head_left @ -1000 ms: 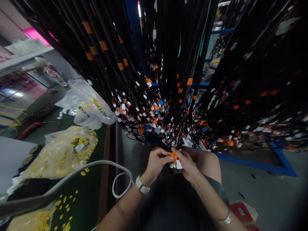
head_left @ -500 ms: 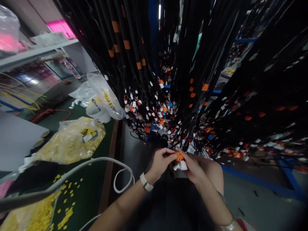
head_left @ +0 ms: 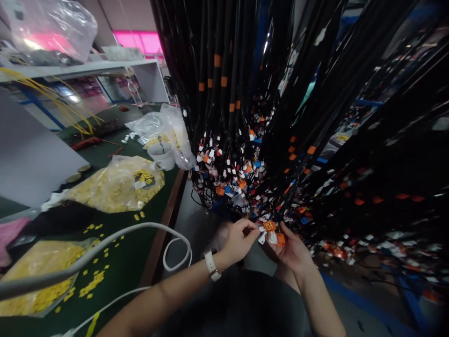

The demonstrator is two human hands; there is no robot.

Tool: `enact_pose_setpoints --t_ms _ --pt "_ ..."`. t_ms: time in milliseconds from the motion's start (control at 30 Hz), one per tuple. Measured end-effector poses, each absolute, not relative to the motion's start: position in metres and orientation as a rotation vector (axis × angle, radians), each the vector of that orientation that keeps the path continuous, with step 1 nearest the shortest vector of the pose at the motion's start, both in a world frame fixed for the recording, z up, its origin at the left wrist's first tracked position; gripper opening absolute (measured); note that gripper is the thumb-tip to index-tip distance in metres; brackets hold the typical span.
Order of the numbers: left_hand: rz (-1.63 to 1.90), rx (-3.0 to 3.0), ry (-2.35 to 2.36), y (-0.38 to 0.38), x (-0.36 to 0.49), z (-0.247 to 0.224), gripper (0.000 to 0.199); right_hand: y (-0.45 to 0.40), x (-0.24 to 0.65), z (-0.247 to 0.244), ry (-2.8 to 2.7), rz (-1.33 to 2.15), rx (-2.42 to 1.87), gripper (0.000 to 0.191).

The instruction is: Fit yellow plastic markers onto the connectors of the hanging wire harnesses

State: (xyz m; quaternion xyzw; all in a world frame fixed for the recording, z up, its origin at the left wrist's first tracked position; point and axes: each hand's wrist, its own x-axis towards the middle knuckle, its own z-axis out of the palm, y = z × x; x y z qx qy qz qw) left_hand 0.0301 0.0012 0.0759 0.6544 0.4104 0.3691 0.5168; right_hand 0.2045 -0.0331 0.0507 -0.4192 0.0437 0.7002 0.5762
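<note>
My left hand (head_left: 242,239), with a watch on its wrist, pinches thumb and forefinger together at a small white connector (head_left: 262,235). Opposite it, my right hand (head_left: 293,250) cups a little cluster of wire connectors, its thumb and fingers around them. In that cluster an orange square connector (head_left: 269,226) faces up, with a white connector (head_left: 272,237) and a second orange connector (head_left: 281,240) beside it. Their thin wires are mostly hidden. Just beyond both hands hang black cable bundles (head_left: 219,103) ending in many white, orange and blue connectors.
On the left stands a green-topped table (head_left: 122,271) with a brown edge. It bears a plastic bag of yellow pieces (head_left: 108,187), a white cup (head_left: 163,157), loose yellow pieces and a thick grey hose (head_left: 105,248). A blue frame (head_left: 354,299) runs low at the right.
The view has swung left. My hands have moved slightly apart; the left has drawn back from the orange connector to a white one, and the right has opened out, showing more of the cluster.
</note>
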Motion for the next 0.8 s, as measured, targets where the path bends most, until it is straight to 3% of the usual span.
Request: enact_pose_setpoints --t_ms 233,467,633,800 --pt "0.770 2.008 0.772 -0.038 0.016 0.125 0.013 -0.038 0.198 0.067 -0.023 1.683 -0.900 0.019" --pt "0.056 2.530 0.176 -0.098 -0.053 0.147 0.020 -0.045 0.198 0.067 -0.098 1.649 -0.952 0.020" --pt "-0.215 2.552 0.412 -0.123 -0.131 0.160 0.034 -0.049 0.202 0.063 -0.229 1.664 -1.016 0.016" --pt "-0.303 2.313 0.806 -0.123 -0.202 0.191 0.018 -0.050 0.210 0.062 -0.317 1.563 -1.191 0.010"
